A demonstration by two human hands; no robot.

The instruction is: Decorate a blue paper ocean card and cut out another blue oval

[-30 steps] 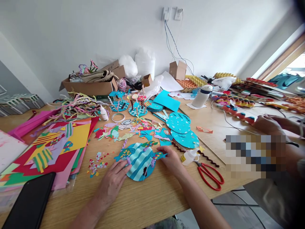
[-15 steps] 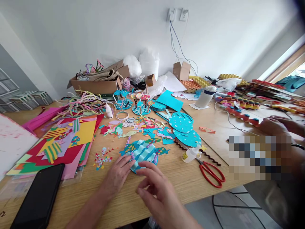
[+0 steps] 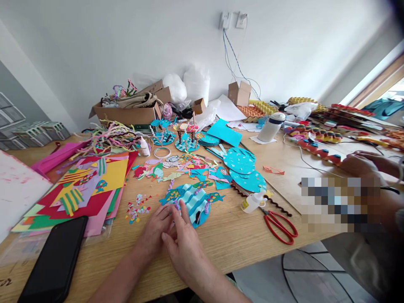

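Observation:
A round blue paper piece (image 3: 192, 202) with light wavy strips, paper fish and purple twisted stems lies on the wooden table in front of me. At its left edge, by a purple stem, my left hand (image 3: 158, 229) has its fingers bent together. My right hand (image 3: 183, 235) meets it there, fingertips at the same stem and the thumb near my left hand. What the fingertips pinch is too small to make out. A dark brown bit (image 3: 198, 217) shows on the blue piece's lower right.
Red scissors (image 3: 280, 227) and a glue bottle (image 3: 252, 202) lie to the right, a phone (image 3: 53, 261) and coloured paper (image 3: 91, 202) to the left. Another person's hands (image 3: 362, 164) are at the far right.
My right hand has moved left and down onto the blue piece's left edge, joining my left hand. The dark brown bit at the lower right is now uncovered.

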